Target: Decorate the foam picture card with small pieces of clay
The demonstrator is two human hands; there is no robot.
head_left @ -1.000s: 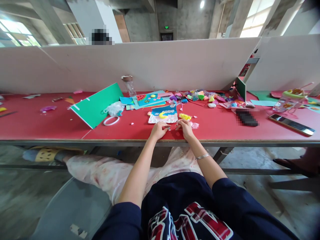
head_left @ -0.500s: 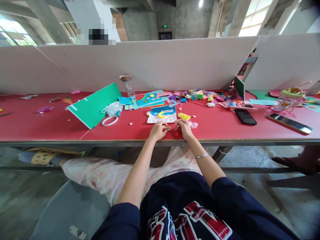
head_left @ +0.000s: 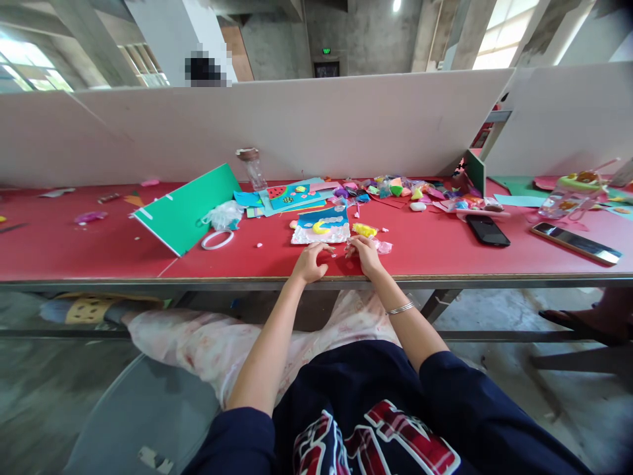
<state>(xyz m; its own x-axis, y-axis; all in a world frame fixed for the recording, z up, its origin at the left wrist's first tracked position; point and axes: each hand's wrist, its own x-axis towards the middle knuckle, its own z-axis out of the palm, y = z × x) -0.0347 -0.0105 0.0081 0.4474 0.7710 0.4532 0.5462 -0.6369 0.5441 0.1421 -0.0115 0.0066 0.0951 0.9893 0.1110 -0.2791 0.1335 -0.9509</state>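
Observation:
My left hand [head_left: 310,262] rests at the table's front edge, its thumb apart from the outstretched fingers and nothing held. By its fingertips lies a tiny pale bit [head_left: 334,255]. Across a small gap, my right hand [head_left: 366,256] has its fingers bent and close together; whatever is between them is too small to make out. Just beyond both hands lies a blue and white clay picture [head_left: 331,218] with a yellow crescent [head_left: 320,227] on it. Yellow clay in a wrapper [head_left: 364,230] sits behind my right hand, and a pink wrapper [head_left: 383,247] is beside it.
A green board [head_left: 190,211] leans at the left, near a white ring [head_left: 217,240] and a plastic bag [head_left: 222,215]. Behind are coloured cards [head_left: 281,198], a bottle [head_left: 253,170] and heaped clay packets [head_left: 395,189]. Two phones [head_left: 487,231] lie at the right, before a white partition [head_left: 346,125].
My left thumb has moved away from its fingers, and the hand has opened slightly leftward. The tiny pale bit now shows on the table. My right hand has barely moved.

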